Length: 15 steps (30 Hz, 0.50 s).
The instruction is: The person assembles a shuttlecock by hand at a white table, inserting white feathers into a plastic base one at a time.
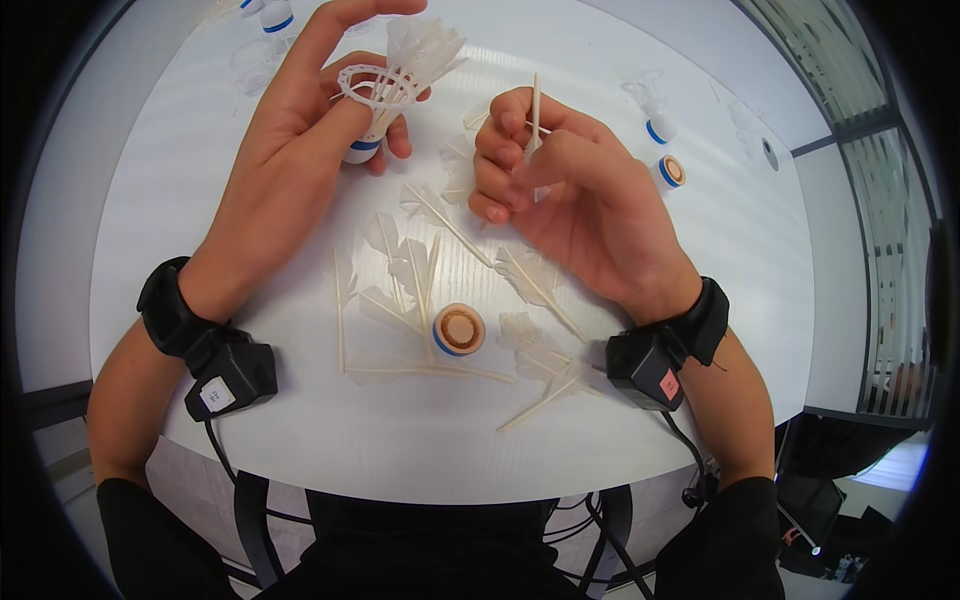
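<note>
At the upper left, my left hand [300,130] is closed around a partly feathered shuttlecock, its cork base [362,152] white with a blue band. Several white feathers [425,50] stand bunched in that base, and a white toothed ring [350,80] sits loosely around their shafts. My right hand [590,180] pinches a single feather [536,95] between thumb and fingers, bare shaft pointing up. The two hands are apart. Between and below them lie several loose feathers [540,285] around a cork base [459,330] with its brown top facing up.
On the right of the white table [300,430] lie another cork base [671,172] and a shuttlecock piece [660,127]. More white and blue pieces [276,16] are at the far left. Cables [690,440] hang from the black wrist devices past the near edge.
</note>
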Tool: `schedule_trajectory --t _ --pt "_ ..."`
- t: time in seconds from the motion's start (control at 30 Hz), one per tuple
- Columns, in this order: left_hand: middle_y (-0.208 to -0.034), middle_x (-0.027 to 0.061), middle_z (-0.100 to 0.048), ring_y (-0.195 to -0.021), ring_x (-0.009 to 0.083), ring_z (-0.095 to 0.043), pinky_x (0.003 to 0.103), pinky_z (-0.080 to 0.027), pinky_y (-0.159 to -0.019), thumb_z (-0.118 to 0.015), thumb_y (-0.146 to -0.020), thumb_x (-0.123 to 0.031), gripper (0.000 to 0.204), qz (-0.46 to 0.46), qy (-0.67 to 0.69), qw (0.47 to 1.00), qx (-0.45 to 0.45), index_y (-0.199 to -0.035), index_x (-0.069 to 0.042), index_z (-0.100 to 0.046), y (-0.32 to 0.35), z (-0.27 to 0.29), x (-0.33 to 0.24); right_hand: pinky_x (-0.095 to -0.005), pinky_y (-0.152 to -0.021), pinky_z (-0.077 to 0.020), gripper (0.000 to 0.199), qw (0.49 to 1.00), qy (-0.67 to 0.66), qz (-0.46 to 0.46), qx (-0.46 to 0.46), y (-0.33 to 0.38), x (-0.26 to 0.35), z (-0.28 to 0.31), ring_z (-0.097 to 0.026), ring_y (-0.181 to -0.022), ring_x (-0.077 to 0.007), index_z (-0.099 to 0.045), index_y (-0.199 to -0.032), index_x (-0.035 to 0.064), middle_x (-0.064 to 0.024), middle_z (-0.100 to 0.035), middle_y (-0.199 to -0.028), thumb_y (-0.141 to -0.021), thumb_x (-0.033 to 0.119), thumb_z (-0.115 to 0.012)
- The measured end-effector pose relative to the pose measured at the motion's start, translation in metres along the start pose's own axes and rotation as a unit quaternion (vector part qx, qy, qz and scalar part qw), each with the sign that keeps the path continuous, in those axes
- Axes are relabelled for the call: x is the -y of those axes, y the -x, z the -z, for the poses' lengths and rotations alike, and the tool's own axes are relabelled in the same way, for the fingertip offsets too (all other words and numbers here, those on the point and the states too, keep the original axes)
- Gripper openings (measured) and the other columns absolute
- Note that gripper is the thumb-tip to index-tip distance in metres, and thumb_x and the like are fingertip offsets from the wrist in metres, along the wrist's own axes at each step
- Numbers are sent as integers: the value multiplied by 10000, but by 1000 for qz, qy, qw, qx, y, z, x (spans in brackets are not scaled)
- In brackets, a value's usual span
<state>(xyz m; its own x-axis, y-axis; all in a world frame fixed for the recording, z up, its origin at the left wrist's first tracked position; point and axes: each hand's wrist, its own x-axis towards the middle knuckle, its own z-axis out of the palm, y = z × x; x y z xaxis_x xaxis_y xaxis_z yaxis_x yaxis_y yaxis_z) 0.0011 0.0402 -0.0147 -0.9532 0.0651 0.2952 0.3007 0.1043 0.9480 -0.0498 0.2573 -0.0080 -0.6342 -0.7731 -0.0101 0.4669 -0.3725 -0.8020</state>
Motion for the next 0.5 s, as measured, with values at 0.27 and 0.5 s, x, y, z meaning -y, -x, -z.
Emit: schedule_trajectory --t 0.27,0.5 --pt "-1102 43 -627 -782 87 -511 238 -427 -735 -401 -881 -39 414 -38 -7 998 48 -1235 -39 -615 -4 7 7 -310 -792 -498 234 999 37 9 3 1 -1 -2 -591 -812 -128 -527 -1011 36 -22 -562 -955 -838 -22 -674" --pt "-993 28 -593 -803 80 -467 223 -384 -756 -403 -842 -85 390 -1 -10 999 44 -1161 -23 -618 -3 8 0 -319 -800 -506 234 999 40 10 9 1 -1 -1 -604 -808 -149 -518 -1010 33 -31 -568 -949 -842 -17 -673"
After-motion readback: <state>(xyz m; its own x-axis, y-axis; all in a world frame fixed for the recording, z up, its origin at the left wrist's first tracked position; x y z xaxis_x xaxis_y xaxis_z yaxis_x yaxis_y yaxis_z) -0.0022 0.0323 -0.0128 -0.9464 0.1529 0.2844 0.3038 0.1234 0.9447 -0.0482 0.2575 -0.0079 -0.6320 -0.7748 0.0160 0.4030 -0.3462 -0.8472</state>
